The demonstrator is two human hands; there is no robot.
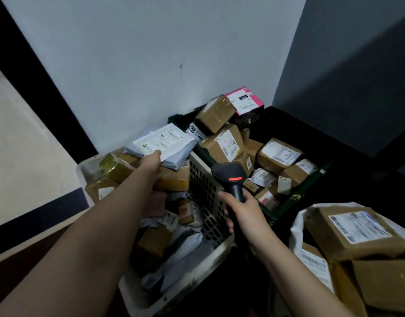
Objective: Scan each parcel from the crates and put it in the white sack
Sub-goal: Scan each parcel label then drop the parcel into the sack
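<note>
My left hand (152, 164) grips a flat grey mailer parcel (174, 154) with a white label, held above the cream crate (208, 193). My right hand (241, 212) holds a black barcode scanner (231, 179) by its handle, its head with a red strip pointing toward the mailer. The cream crate holds several brown boxes and pale bags. Behind it, a dark green crate (297, 197) is heaped with brown boxes and a pink parcel (245, 99). The white sack (298, 225) stands at the lower right with brown boxes in it.
A pale wall rises just behind the crates, with a dark corner wall to the right. A light floor and a dark doorframe lie to the left. The sack's top box (357, 227) sits close under my right forearm.
</note>
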